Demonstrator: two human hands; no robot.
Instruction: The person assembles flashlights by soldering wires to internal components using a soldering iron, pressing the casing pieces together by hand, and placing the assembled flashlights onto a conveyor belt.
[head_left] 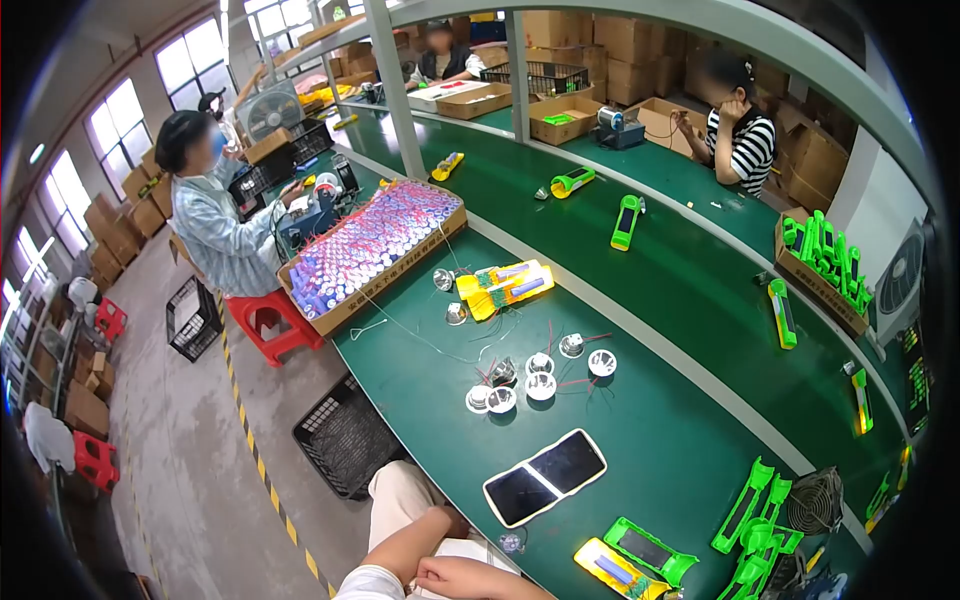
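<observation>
My left hand point(455, 521) lies low by my lap at the table edge, its fingers mostly hidden. My right hand point(436, 574) is curled closed against my left forearm, with no object visible in it. Nearest on the green table point(440, 420) lies a white-edged pair of dark glossy panels point(545, 478). Beyond it are several silver lamp reflectors point(540, 386) with red wires. Open yellow flashlight housings point(505, 288) with blue cells lie farther off. At the lower right are another yellow housing point(615, 570) and a green housing shell point(650, 550).
A carton of wired battery cells point(380, 245) stands at the table's far left. Green flashlights point(627, 222) lie along the belt point(690, 270). More green shells point(750, 530) and a small fan point(813, 502) are at right. A black crate point(345, 440) sits below. Co-workers sit nearby.
</observation>
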